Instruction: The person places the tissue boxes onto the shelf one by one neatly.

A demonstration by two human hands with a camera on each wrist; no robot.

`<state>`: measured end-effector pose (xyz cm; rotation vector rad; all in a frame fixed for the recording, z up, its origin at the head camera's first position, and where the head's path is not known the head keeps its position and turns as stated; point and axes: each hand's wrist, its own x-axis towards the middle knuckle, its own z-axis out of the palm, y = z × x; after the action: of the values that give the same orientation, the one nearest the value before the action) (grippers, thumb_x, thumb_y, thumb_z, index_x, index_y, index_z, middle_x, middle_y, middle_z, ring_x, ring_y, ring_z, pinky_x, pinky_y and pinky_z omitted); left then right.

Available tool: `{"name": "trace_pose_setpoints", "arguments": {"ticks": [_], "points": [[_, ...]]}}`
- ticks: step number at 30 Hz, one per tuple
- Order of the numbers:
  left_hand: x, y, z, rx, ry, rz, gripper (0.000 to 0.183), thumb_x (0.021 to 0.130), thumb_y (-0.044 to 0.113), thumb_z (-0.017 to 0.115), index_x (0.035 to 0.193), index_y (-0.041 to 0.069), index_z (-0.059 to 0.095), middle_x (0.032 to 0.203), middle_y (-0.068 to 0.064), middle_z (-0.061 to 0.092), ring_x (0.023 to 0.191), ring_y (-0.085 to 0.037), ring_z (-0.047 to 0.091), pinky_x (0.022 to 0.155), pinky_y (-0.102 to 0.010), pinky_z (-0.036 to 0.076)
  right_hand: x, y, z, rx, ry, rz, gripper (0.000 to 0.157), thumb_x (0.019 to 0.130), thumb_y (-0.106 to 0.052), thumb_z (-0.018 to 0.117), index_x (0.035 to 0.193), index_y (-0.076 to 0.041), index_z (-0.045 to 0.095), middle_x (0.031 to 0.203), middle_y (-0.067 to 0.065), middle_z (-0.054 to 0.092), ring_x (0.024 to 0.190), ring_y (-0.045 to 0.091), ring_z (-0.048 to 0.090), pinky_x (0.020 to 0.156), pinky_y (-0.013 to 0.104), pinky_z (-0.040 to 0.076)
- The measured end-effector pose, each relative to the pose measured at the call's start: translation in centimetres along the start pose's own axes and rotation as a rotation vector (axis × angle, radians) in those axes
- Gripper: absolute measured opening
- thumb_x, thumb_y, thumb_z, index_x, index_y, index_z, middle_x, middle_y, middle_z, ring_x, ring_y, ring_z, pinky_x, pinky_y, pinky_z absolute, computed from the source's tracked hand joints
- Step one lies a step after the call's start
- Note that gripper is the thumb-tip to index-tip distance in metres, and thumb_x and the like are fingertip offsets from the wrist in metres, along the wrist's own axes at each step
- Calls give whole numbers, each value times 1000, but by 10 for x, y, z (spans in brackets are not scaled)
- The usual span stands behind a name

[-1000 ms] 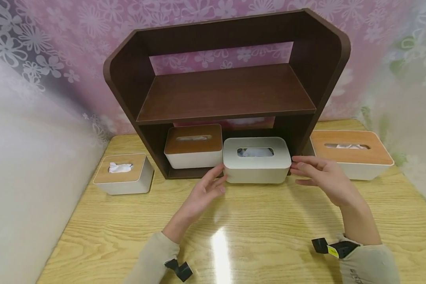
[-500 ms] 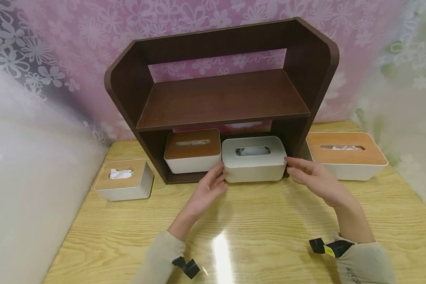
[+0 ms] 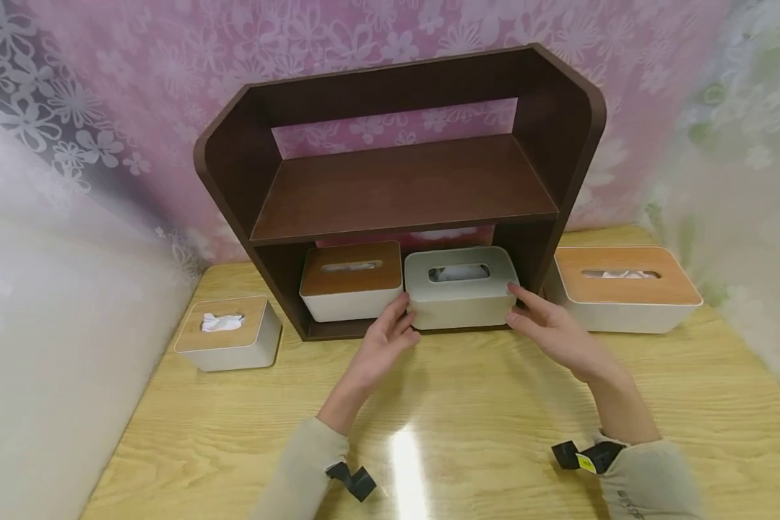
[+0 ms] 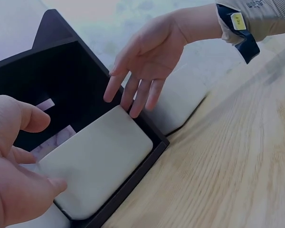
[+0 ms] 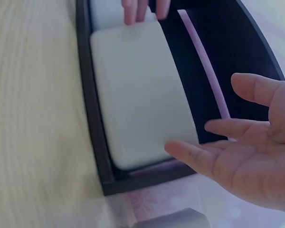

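Note:
A tissue box with a grey-white lid sits in the right half of the rack's lower shelf, its front about level with the rack's front edge. Beside it on the left stands a white tissue box with a dark brown lid. My left hand has its loosely extended fingers at the grey-white box's left front corner, near the gap between the boxes. At the opposite front corner, my right hand touches the box with fairly straight fingers. Neither hand is curled round the box.
A small tissue box with a light wood lid stands on the table left of the rack. Close against the rack's right side is a larger one with an orange-brown lid. Flowered walls rise behind and at both sides.
The grey-white tissue box has slid back into the lower shelf, with both hands following it. My right hand has shifted left onto its corner. The head view has tilted slightly upward.

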<state>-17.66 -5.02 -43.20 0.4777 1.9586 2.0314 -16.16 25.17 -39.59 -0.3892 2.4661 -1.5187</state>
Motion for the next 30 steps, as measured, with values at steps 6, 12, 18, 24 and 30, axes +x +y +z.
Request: {"name": "trace_pose_setpoints", "arguments": {"ticks": [6, 12, 18, 24, 30], "points": [[-4, -14, 7, -25, 49, 16, 73, 98, 5, 56, 158, 3, 14, 166, -12, 12, 151, -30, 18, 119, -45, 23, 2, 10, 25, 57, -15, -4, 78, 103, -31, 54, 160, -11, 5, 165, 19, -7, 146, 46, 21, 111, 58, 28], [-1, -19, 14, -4, 38, 24, 72, 99, 6, 54, 159, 9, 15, 167, -7, 8, 152, -27, 11, 120, -44, 18, 4, 13, 29, 67, -27, -13, 82, 103, -30, 55, 160, -14, -1, 160, 22, -22, 146, 49, 15, 112, 62, 26], [4, -19, 22, 10, 77, 54, 73, 97, 2, 54, 159, 10, 16, 166, -5, 6, 152, -26, 9, 121, -43, 16, 10, 15, 28, 20, -18, -32, 84, 102, -32, 56, 161, -15, -2, 159, 23, -26, 146, 51, 16, 111, 64, 26], [7, -18, 30, -4, 116, 109, 67, 94, -3, 54, 153, 4, 24, 166, -12, 5, 152, -29, 4, 121, -44, 12, 14, 16, 28, 1, -5, -52, 85, 102, -29, 58, 161, -15, -2, 158, 25, -27, 144, 53, 15, 111, 65, 25], [12, -18, 33, 13, 129, 124, 62, 93, -5, 53, 150, 1, 28, 165, -13, 8, 152, -29, 5, 121, -47, 13, 14, 16, 24, 1, 5, -72, 85, 102, -26, 57, 160, -14, -3, 157, 25, -28, 144, 55, 15, 111, 66, 25]]}}
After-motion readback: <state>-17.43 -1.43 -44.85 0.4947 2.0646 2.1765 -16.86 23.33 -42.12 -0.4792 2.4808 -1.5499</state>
